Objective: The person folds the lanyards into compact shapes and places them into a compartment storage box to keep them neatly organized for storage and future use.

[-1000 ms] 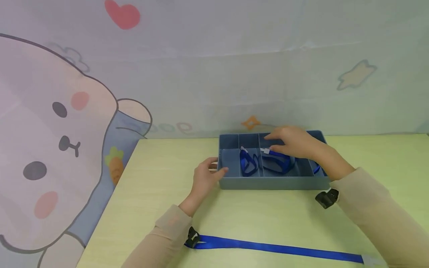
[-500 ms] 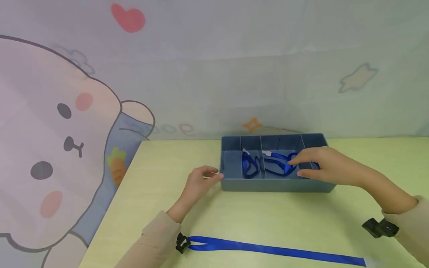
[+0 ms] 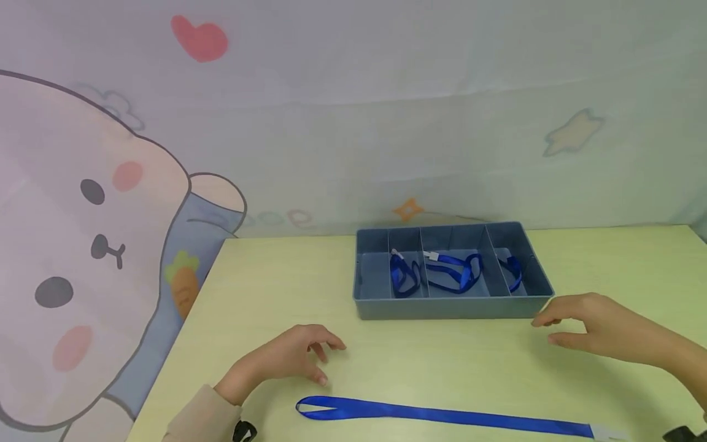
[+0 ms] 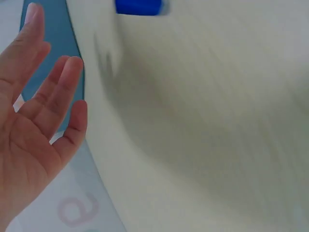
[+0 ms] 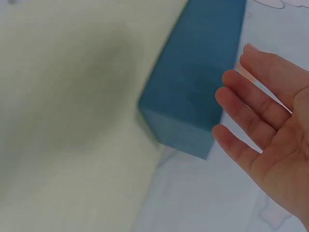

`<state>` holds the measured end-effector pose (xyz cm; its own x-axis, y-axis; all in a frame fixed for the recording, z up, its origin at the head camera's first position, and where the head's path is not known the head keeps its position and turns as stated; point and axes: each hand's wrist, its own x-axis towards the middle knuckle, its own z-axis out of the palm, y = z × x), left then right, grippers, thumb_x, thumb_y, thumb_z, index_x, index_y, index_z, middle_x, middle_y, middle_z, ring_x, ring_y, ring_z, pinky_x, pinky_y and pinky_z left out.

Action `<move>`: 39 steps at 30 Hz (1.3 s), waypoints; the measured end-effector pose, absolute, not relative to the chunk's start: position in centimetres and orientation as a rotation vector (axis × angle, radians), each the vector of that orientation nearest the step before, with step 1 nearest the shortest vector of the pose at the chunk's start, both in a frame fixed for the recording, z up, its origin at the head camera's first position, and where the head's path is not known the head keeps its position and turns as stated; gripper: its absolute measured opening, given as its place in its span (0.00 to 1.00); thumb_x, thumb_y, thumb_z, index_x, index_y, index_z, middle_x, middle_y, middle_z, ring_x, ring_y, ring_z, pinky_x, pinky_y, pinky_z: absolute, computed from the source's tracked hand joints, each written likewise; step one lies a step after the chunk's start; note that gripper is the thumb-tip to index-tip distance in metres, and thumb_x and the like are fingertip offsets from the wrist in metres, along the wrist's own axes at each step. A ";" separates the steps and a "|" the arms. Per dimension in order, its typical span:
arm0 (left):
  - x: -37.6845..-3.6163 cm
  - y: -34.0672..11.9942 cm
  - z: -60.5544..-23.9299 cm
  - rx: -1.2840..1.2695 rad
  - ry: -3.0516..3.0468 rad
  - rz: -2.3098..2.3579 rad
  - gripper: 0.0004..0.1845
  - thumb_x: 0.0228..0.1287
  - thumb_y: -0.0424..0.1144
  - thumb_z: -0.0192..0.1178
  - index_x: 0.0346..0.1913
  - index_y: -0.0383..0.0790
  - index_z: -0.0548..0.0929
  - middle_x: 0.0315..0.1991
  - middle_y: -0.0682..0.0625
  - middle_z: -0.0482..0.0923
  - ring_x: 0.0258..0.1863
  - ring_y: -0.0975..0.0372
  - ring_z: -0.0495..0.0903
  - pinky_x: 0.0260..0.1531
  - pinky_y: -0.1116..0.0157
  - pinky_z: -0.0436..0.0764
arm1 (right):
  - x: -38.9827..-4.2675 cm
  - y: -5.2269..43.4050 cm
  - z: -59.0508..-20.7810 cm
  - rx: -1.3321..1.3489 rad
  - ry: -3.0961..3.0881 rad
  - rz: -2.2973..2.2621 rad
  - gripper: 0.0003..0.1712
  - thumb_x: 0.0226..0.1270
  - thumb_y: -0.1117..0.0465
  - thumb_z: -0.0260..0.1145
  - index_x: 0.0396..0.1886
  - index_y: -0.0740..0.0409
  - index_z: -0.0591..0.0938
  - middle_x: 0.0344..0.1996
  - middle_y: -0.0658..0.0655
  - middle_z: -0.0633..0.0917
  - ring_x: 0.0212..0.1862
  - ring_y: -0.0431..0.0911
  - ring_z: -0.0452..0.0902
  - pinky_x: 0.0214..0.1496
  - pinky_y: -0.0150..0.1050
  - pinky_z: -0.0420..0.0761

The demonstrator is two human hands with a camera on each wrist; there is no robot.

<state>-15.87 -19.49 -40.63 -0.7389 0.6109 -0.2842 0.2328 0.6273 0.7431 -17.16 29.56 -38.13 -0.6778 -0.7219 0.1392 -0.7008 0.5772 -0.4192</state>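
We have drawn both hands back from the divided blue plastic tray (image 3: 453, 307). Our left hand (image 3: 287, 359) hovers relaxed, holding nothing, just above the long flat blue woven strap (image 3: 442, 414) on the smooth pale table (image 3: 265, 288). Our right hand (image 3: 596, 328) hangs open near the tray's corner.

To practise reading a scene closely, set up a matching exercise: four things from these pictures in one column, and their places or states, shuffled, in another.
Things:
1. organizer tray
2. long blue strap
3. left hand
4. leftmost compartment

Places or states:
A. lying flat along the near table edge
B. holds no strap
C. open, just above the strap's loop end
D. grey-blue, toward the table's far edge

Pairs: 1-D, 2-A, 3-C, 4-B
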 end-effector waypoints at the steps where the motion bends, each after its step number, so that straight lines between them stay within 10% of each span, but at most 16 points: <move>1: -15.7 -19.7 -40.8 0.664 2.325 0.924 0.28 0.44 0.37 0.74 0.52 0.44 0.80 0.46 0.54 0.78 0.39 0.62 0.77 0.42 0.65 0.76 | -17.0 29.7 -38.7 -1.231 2.713 -0.716 0.12 0.56 0.61 0.70 0.42 0.51 0.83 0.38 0.42 0.83 0.39 0.33 0.76 0.32 0.33 0.78; 23: -13.4 -19.8 -42.2 0.850 2.301 0.692 0.16 0.43 0.36 0.75 0.36 0.48 0.81 0.26 0.61 0.71 0.25 0.72 0.69 0.30 0.75 0.73 | -13.0 31.6 -45.5 -0.899 2.301 -0.840 0.16 0.49 0.49 0.73 0.25 0.46 0.73 0.18 0.35 0.65 0.21 0.29 0.61 0.19 0.30 0.61; 39: -13.1 -20.9 -42.1 0.883 2.257 0.758 0.10 0.48 0.27 0.66 0.21 0.44 0.77 0.18 0.64 0.66 0.20 0.75 0.64 0.23 0.77 0.67 | -12.6 32.5 -45.5 -0.921 2.300 -0.772 0.14 0.48 0.64 0.71 0.21 0.45 0.74 0.20 0.34 0.66 0.24 0.29 0.63 0.21 0.29 0.62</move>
<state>-13.05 -20.89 -42.08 -0.6033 0.7330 -0.3141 0.3950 0.6168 0.6809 -12.61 32.45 -45.48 -0.6209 -0.7378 -0.2649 -0.4286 0.6024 -0.6734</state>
